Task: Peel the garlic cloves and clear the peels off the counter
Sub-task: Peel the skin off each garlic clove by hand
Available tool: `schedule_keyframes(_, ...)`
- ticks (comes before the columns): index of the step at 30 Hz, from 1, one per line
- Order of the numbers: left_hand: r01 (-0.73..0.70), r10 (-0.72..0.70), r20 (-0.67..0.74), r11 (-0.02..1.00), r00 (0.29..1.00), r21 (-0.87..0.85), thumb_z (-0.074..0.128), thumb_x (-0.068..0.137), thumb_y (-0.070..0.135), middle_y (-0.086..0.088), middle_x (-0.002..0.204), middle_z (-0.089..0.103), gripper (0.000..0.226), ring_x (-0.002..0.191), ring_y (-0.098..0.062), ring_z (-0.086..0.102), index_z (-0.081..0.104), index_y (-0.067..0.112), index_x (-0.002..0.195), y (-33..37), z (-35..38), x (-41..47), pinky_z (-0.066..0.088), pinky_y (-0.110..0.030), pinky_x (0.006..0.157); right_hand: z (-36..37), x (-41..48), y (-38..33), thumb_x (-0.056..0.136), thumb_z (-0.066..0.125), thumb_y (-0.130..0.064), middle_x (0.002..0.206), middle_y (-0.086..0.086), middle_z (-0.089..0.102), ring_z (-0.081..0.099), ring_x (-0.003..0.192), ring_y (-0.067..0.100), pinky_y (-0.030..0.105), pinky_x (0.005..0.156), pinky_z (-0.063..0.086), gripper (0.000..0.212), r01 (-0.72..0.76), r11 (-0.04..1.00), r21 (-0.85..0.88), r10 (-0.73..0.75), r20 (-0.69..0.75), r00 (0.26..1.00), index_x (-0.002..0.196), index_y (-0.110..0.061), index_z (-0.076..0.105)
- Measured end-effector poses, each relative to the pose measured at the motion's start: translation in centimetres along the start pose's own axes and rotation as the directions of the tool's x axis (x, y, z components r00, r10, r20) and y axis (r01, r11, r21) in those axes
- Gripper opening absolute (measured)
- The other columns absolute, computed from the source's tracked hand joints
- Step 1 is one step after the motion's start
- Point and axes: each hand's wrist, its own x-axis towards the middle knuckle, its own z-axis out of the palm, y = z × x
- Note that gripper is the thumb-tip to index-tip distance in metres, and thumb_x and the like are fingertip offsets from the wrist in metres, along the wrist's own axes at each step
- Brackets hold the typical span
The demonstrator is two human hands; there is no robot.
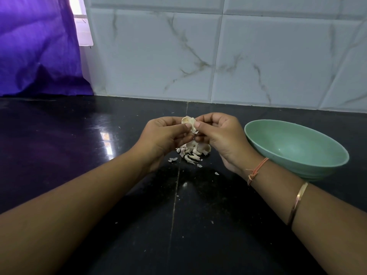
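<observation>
A pale garlic clove (pixel 188 121) with loose papery skin is held above the black counter (pixel 79 155). My left hand (pixel 164 137) pinches it from the left with thumb and curled fingers. My right hand (pixel 218 135) pinches its skin from the right, fingers curled. Directly below the hands lies a small pile of garlic peels (pixel 191 152), with a few stray flakes (pixel 172 159) around it.
A green bowl (pixel 297 147) stands on the counter just right of my right hand; its inside looks empty. A marbled tile wall (pixel 198 56) rises behind. Purple cloth (pixel 39 56) hangs at the back left.
</observation>
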Motion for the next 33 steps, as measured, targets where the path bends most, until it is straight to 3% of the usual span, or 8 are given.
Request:
schedule_keyframes(8, 0.001, 0.000, -0.020, 1.000, 1.000, 0.031, 0.058, 0.086, 0.000, -0.007, 0.066, 0.065, 0.005, 0.059, -0.009, 0.063, 0.063, -0.002, 0.088, -0.10, 0.00, 0.02, 0.055, -0.016, 0.060, -0.10, 0.04, 0.29, 0.086, 0.061, -0.003, 0.072, 0.009, 0.063, 0.058, 0.063, 0.017, 0.030, 0.068, 0.051, 0.007, -0.056, 0.996, 0.064, 0.054, 0.036, 0.998, 0.080, -0.007, 0.064)
schedule_keyframes(13, -0.020, 0.023, -0.038, 0.997, 0.999, 0.068, 0.061, 0.085, 0.003, -0.003, 0.064, 0.064, 0.004, 0.056, -0.007, 0.062, 0.062, 0.003, 0.081, -0.16, -0.07, 0.13, 0.053, -0.016, 0.057, 0.24, -0.38, -0.09, 0.086, 0.063, -0.005, 0.076, 0.007, 0.061, 0.058, 0.066, 0.019, 0.034, 0.063, 0.052, 0.005, 0.069, 0.996, -0.049, -0.068, 0.028, 0.997, 0.087, -0.010, 0.061)
schedule_keyframes(18, 0.009, -0.007, -0.045, 0.999, 0.999, 0.040, 0.063, 0.083, 0.004, -0.004, 0.066, 0.064, 0.003, 0.057, -0.007, 0.062, 0.061, 0.002, 0.083, -0.26, -0.27, 0.34, 0.056, -0.017, 0.062, 0.30, -0.73, -0.24, 0.085, 0.063, -0.001, 0.086, 0.021, 0.061, 0.058, 0.069, 0.024, 0.049, 0.068, 0.054, 0.014, 0.162, 0.974, -0.158, -0.155, 0.058, 0.986, 0.096, -0.009, 0.064)
schedule_keyframes(22, 0.026, -0.023, -0.068, 0.999, 0.997, 0.033, 0.067, 0.079, 0.009, -0.004, 0.064, 0.061, 0.010, 0.054, -0.008, 0.061, 0.059, 0.004, 0.079, -0.21, -0.36, 0.30, 0.055, -0.017, 0.058, 0.20, -0.67, -0.24, 0.084, 0.065, -0.001, 0.083, 0.008, 0.065, 0.059, 0.070, 0.022, 0.051, 0.071, 0.053, 0.012, 0.126, 0.985, -0.121, -0.122, 0.035, 0.992, 0.085, -0.013, 0.063)
schedule_keyframes(24, 0.031, -0.028, -0.081, 0.999, 0.996, 0.042, 0.068, 0.078, 0.011, -0.003, 0.060, 0.059, 0.013, 0.053, -0.009, 0.061, 0.057, 0.006, 0.074, -0.18, -0.39, 0.28, 0.055, -0.017, 0.057, 0.15, -0.63, -0.15, 0.084, 0.065, -0.002, 0.082, 0.005, 0.065, 0.059, 0.069, 0.021, 0.048, 0.069, 0.053, 0.013, 0.099, 0.991, -0.091, -0.096, 0.034, 0.995, 0.082, -0.014, 0.062)
schedule_keyframes(28, 0.031, -0.025, -0.077, 0.997, 0.997, 0.067, 0.068, 0.079, 0.009, -0.001, 0.057, 0.060, 0.010, 0.053, -0.007, 0.061, 0.060, 0.006, 0.074, -0.30, -0.34, 0.25, 0.053, -0.016, 0.054, -0.04, -0.44, -0.05, 0.084, 0.063, 0.000, 0.077, 0.005, 0.064, 0.059, 0.063, 0.017, 0.029, 0.062, 0.053, 0.013, 0.066, 0.997, -0.036, -0.065, 0.032, 0.997, 0.082, -0.013, 0.061)
schedule_keyframes(33, 0.054, -0.053, -0.083, 0.999, 0.995, 0.008, 0.060, 0.084, 0.000, -0.008, 0.068, 0.063, 0.004, 0.056, -0.009, 0.063, 0.063, -0.001, 0.081, -0.26, -0.34, 0.41, 0.056, -0.017, 0.060, -0.11, -0.12, 0.08, 0.085, 0.060, 0.003, 0.069, 0.003, 0.062, 0.055, 0.054, 0.013, 0.027, 0.059, 0.051, 0.015, 0.010, 1.000, 0.006, -0.010, -0.002, 1.000, 0.083, -0.012, 0.060)
